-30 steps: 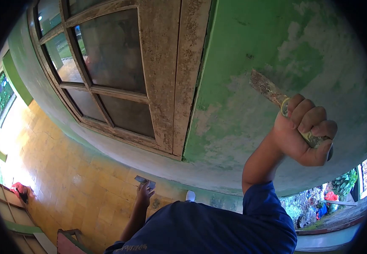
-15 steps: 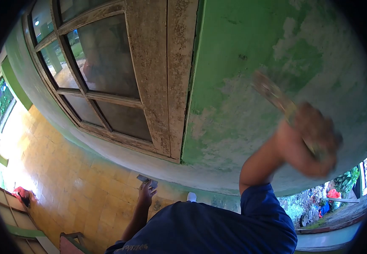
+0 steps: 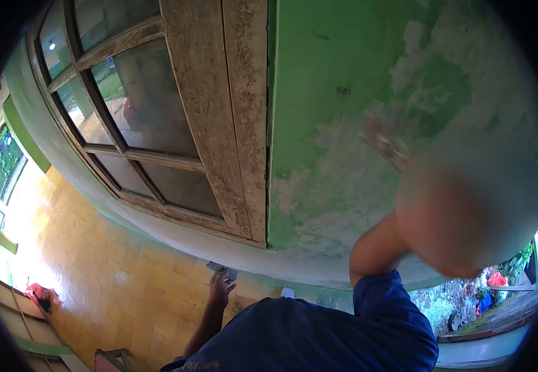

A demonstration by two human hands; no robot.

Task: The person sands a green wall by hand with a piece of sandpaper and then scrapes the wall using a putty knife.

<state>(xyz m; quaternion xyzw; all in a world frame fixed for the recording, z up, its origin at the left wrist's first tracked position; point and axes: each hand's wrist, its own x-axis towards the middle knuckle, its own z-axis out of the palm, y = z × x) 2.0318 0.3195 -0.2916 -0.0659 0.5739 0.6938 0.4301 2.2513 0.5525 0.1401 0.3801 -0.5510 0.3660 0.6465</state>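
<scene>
My right hand point(image 3: 449, 217) is badly blurred in front of the wall, closed on what looks like a flat paintbrush. The paintbrush point(image 3: 385, 142) points up and left from the hand, its brown end close over the wall, its handle hidden in the blur. Green paint and pale, worn patches cover this wall point(image 3: 343, 149). Lower down, my left hand point(image 3: 220, 285) is closed round a small grey flat piece point(image 3: 222, 270), held near the foot of the wall; its exact kind does not show.
Left of the painted wall stands a weathered wooden window frame point(image 3: 244, 124) with glass panes. Yellow tiles point(image 3: 114, 273) cover the floor below. A red item point(image 3: 39, 294) lies at the far left. Plants and a red object point(image 3: 497, 280) show outside at the right.
The view has shifted slightly, with the window lower and further left. The paintbrush has moved a little down and left. My left hand still holds the grey piece.
</scene>
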